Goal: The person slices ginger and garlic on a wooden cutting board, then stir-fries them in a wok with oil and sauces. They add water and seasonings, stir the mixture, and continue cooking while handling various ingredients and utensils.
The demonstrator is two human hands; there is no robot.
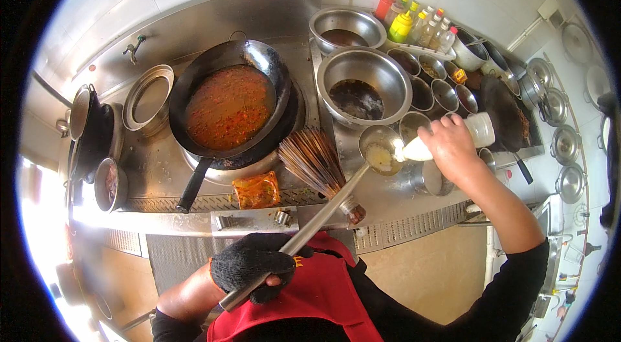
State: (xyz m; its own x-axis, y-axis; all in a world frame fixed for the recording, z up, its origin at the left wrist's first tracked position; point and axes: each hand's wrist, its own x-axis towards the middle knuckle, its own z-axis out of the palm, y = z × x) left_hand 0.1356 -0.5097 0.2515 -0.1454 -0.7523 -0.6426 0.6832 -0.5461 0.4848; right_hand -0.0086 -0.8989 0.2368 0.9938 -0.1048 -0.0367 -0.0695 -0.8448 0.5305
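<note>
My left hand [254, 264], in a dark knit glove, grips the handle of a long metal ladle [322, 216]. The ladle's bowl [376, 141] is over the counter at centre right, with pale yellowish contents in it. My bare right hand [449, 145] holds a plastic bottle [478, 131] tipped on its side. Its mouth is at the rim of the ladle bowl, and its contents look white near the neck. Left of the ladle, a wok [276, 70] holds red-orange sauce with bits in it. A bamboo wok brush [315, 160] lies between the wok and the ladle handle.
Two steel basins [364, 61] with dark liquid stand behind the ladle. Small seasoning pots [444, 92] and squeeze bottles [400, 27] crowd the back right. A torn orange packet [256, 190] lies by the stove's front edge. The wok's handle [194, 184] juts toward me. A lidded pot [148, 97] sits left.
</note>
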